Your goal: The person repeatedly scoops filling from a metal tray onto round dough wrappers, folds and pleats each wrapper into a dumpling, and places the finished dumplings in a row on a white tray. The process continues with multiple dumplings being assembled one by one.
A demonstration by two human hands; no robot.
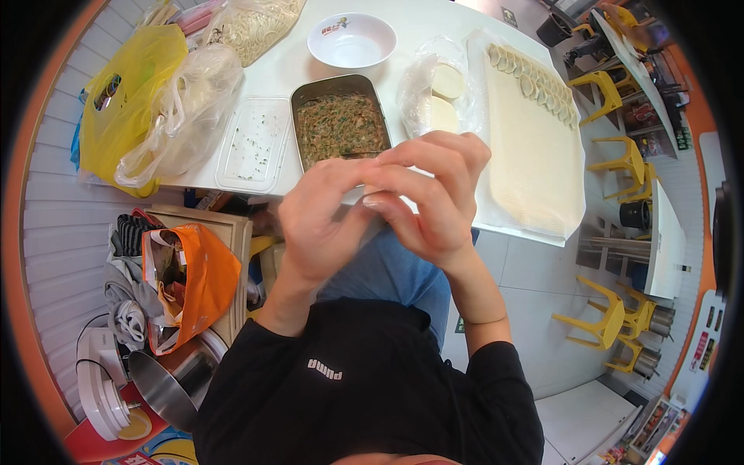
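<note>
My left hand point(318, 218) and my right hand point(440, 189) meet above the table's near edge. Between their fingertips they pinch a small pale piece of dough point(370, 189), mostly hidden by the fingers. Just beyond them sits a metal pan point(295, 125) of minced filling point(337, 122), with a utensil partly visible at its near side. Two stacks of round dumpling wrappers point(447, 81) lie in a clear plastic bag point(415, 96) beyond my right hand. To the right, a mesh-covered tray point(532, 174) carries rows of folded dumplings point(532, 84) at its far end.
A white bowl point(351, 43) stands behind the pan. Left of the pan lies a clear plastic lid point(253, 145) with green bits on it. Yellow point(136, 75) and clear plastic bags point(192, 110) crowd the table's left end. An orange bag point(212, 279) sits low on my left; yellow stools point(625, 163) stand rightward.
</note>
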